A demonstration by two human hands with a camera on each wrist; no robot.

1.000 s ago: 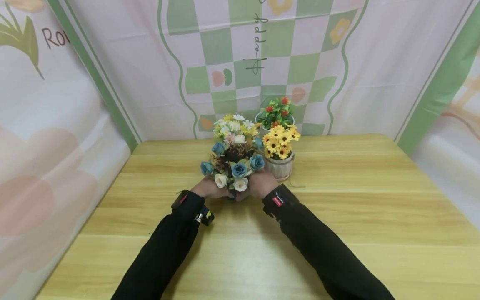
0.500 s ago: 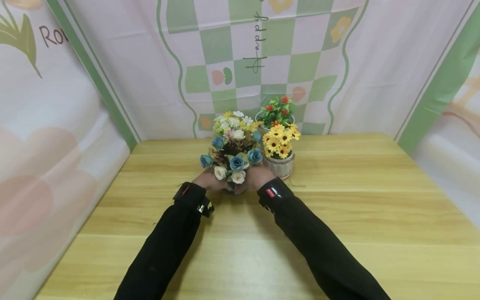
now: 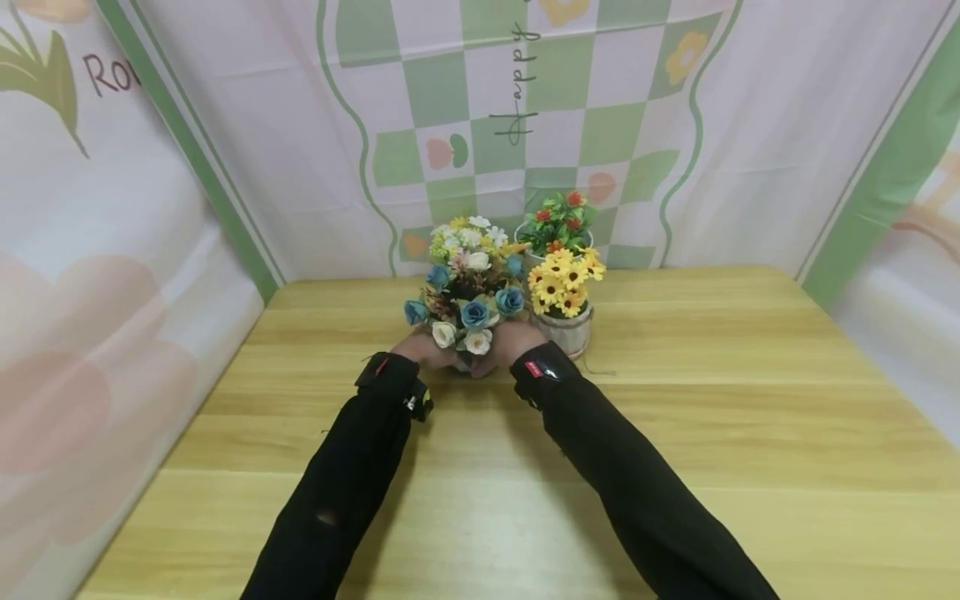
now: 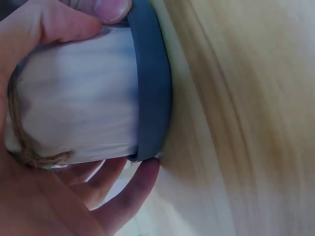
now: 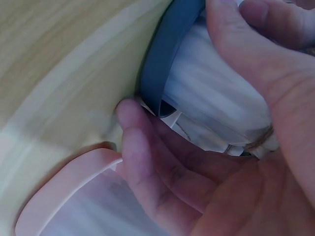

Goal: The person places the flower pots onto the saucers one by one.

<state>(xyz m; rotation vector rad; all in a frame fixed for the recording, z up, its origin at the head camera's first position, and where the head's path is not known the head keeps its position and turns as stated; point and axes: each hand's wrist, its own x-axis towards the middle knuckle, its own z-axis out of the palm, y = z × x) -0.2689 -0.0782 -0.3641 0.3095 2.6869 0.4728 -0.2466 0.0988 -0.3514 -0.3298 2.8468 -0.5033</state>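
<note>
Both hands grip a flower pot (image 4: 81, 98) of artificial blue and cream roses (image 3: 475, 314) from its two sides. The pot is whitish, with twine round it and a blue-grey saucer (image 4: 153, 83) at its base, close to the tabletop. My left hand (image 3: 426, 348) has its thumb on one side and its fingers curled round the other. My right hand (image 3: 513, 340) curls round the opposite side, its thumb against the saucer. In the head view, the blooms hide most of the pot and the fingertips.
Right beside the right hand stands a pot of yellow daisies (image 3: 558, 287) on a pink saucer (image 5: 71, 179). Behind it is a white pot with red flowers (image 3: 558, 221). White and yellow flowers (image 3: 467, 237) stand behind the roses. A printed curtain (image 3: 285, 142) rises behind the wooden table (image 3: 675, 400).
Both hands and the rose pot between them have shifted a little away from me, toward the back of the table and the white flowers. The other pots stay put.
</note>
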